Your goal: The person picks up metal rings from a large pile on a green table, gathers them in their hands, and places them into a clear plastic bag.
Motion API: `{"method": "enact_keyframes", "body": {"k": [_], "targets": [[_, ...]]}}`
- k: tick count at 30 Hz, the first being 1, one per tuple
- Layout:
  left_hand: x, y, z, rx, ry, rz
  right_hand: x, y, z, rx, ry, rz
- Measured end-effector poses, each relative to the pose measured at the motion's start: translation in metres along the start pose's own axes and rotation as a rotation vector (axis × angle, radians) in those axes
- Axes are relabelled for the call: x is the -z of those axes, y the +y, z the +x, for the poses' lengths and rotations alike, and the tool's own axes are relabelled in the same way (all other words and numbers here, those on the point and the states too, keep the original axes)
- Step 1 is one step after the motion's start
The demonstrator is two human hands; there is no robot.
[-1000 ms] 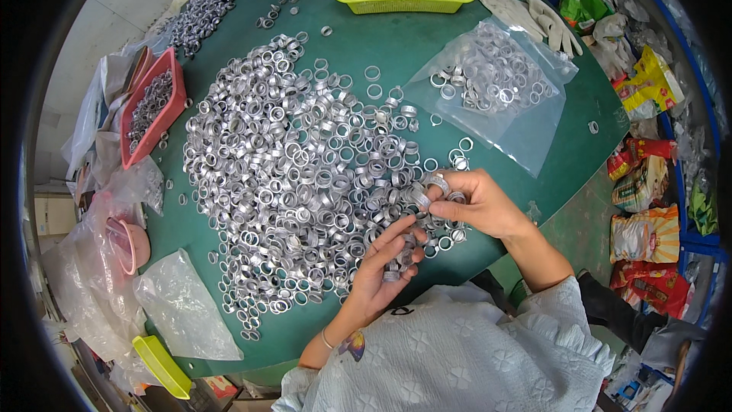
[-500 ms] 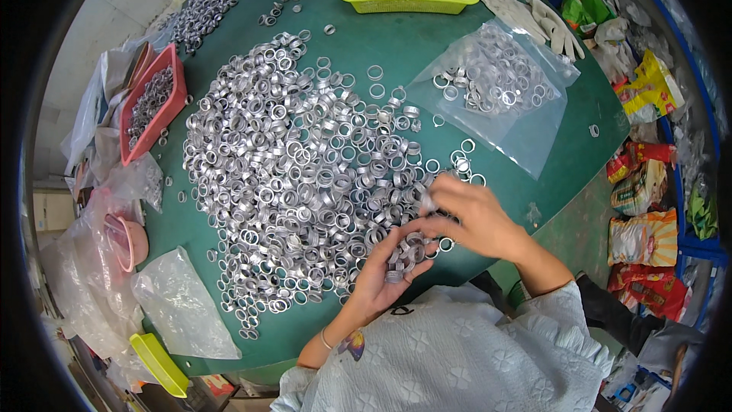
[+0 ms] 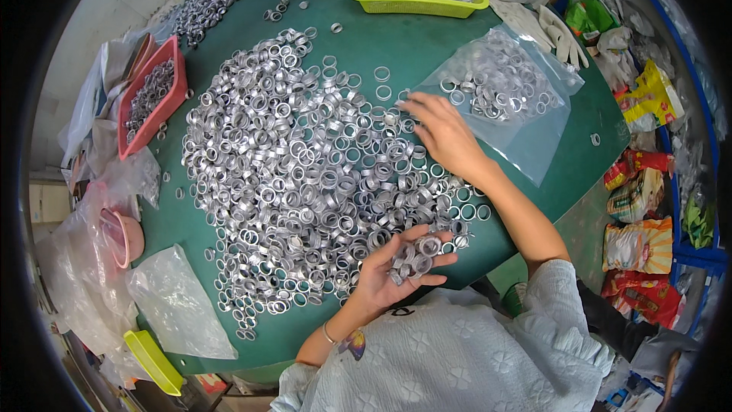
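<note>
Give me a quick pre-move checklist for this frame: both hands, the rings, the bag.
1. Left hand cupped palm up with a small batch of rings in it: ok.
2. Right hand flat on the far edge of the ring pile, fingers spread: ok. Whether it has pinched a ring: cannot tell.
3. Clear plastic bag with rings inside lies just right of the right hand: ok. Mouth open: cannot tell.
4. Rings kept on the green table: not ok at the near edge, where several lie close to the rim.
5. Yellow basket sits apart from both hands: ok.
</note>
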State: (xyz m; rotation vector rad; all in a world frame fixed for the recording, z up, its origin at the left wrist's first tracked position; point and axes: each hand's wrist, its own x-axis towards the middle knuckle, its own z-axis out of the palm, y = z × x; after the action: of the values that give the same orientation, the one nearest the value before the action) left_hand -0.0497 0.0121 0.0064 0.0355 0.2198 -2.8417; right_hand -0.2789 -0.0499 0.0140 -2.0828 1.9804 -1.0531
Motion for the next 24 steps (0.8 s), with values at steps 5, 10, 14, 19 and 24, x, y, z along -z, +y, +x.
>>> {"method": "enact_keyframes", "body": {"k": [5,10,14,19,24], "targets": [[0.012,0.000,-0.003,-0.021,0.032,0.126,0.002,0.007,-0.013,-0.093,-0.218,-0.191],[0.004,0.001,-0.005,-0.030,0.107,0.224,0.017,0.003,-0.026,0.015,-0.115,-0.233],[0.001,0.000,-0.008,-0.022,0.102,0.081,0.018,0.008,-0.031,0.014,-0.162,-0.430],[0.011,-0.003,-0.012,-0.018,-0.123,-0.056,0.027,0.003,-0.029,-0.056,-0.121,-0.094],[0.008,0.001,-0.013,-0.066,0.044,0.040,0.034,-0.023,-0.030,-0.638,-0.132,1.372]]}}
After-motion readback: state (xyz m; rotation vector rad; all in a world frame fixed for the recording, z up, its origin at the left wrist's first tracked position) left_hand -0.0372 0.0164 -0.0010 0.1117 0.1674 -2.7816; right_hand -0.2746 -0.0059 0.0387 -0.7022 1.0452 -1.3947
